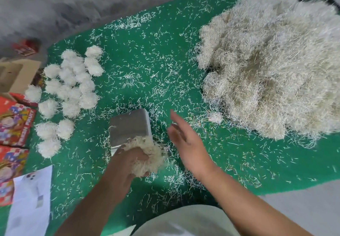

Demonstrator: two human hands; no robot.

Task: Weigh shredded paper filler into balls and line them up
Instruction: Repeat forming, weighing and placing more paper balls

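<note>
my left hand (pixel 127 164) grips a loose clump of cream shredded paper filler (pixel 147 154), fingers curled round it, low in the centre of the frame. the clump sits over the near edge of the small square silver weighing scale (pixel 129 126), which lies just above my hand on the green mat (pixel 147 61); whether the clump rests on the scale plate or is held just clear of it, i cannot tell. my right hand (pixel 181 138) is beside it, to the right of the scale, fingers straight and relaxed and holding nothing, palm turned toward the left, hovering above the mat.

at the left of the frame, the finished white paper filler balls (pixel 73 81) lie packed in a rough cluster, many touching one another, with a few more strung down toward the lower left. one ball (pixel 33 93) sits apart at the mat's left edge. filling the upper right and right side is the big heap of cream shredded paper (pixel 276 66), well apart from the scale. short white paper strands are scattered all over the mat.

along the left edge lie colourful printed red cartons (pixel 14 123), one reading "fresh fruit", and an open brown cardboard box (pixel 16 75) above them. a white sheet of paper (pixel 31 202) lies in the lower left corner. grey floor (pixel 55 5) shows across the top left.
</note>
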